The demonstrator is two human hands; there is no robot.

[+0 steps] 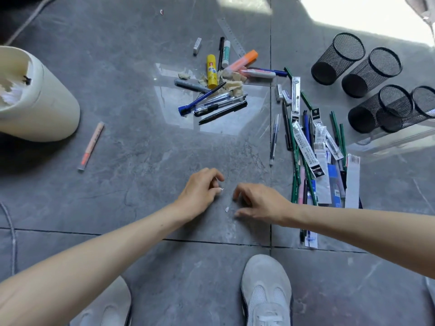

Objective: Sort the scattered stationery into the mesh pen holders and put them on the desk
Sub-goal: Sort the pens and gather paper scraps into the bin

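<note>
Beyond left grip, pinching a scrap, and parted right grip lies stationery.

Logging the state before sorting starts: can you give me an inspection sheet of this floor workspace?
Surface: grey marble-look floor tiles, glare patches.
Job's things: four black mesh pen holders, apparently empty; pens, yellow glue stick, green pencils scattered on the floor.
Clutter: crumpled beige tape bits; small white paper scrap.
Hands: left hand pinches a white fleck; right hand hovers over the scrap, holding nothing.
Cables: grey cord at left edge.
Surroundings: cream cylindrical bin; grey shoes.
</note>
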